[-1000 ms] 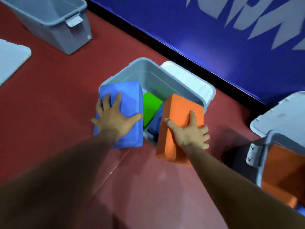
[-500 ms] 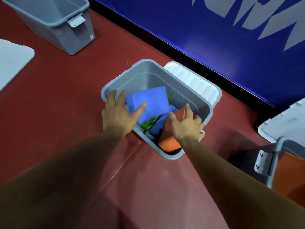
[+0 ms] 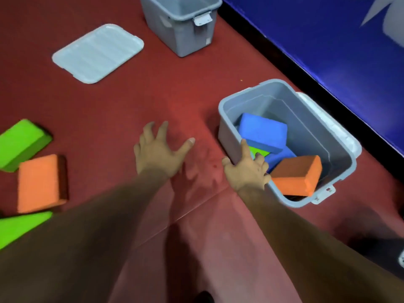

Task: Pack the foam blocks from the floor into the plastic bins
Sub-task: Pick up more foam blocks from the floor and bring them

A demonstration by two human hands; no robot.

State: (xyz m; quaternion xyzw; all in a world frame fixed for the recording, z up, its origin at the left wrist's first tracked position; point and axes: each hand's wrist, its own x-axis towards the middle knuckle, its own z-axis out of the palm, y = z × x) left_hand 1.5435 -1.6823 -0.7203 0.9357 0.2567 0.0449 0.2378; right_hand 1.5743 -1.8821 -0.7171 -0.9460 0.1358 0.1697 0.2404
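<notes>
blue block, orange block released into bin.

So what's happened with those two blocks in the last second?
Both hands let go: the blue block and orange block dropped into the bin and lie there. The left hand moved out over the floor, fingers spread; the right hand is at the near rim, holding no block. The bin and the green block inside stayed put.

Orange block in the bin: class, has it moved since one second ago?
Yes. The orange block was held over the bin's near rim; now it lies inside, at the near end.
</notes>
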